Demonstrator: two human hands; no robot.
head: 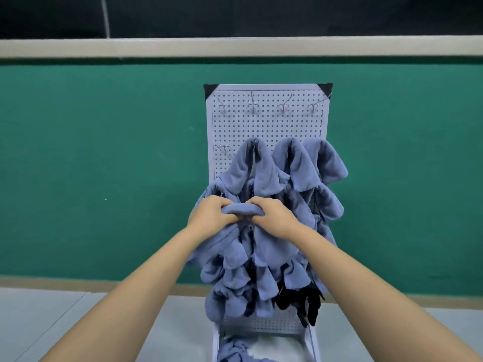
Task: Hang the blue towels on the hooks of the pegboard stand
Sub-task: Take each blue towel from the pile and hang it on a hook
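A white pegboard stand point(266, 121) stands upright before a green wall. Several blue towels point(295, 165) hang bunched on its middle and lower hooks. Its top row of metal hooks point(253, 107) is bare, and so is one hook point(224, 148) at the left of the second row. My left hand point(209, 214) and my right hand point(271, 216) both grip one folded blue towel point(241, 209), held as a roll between them in front of the board's middle. The hook behind this towel is hidden.
A dark black cloth point(303, 303) hangs at the stand's lower right. More blue towel fabric point(235, 351) lies in the stand's base. The stand rests on a pale grey floor point(52, 317). A beige ledge point(104, 48) runs along the wall's top.
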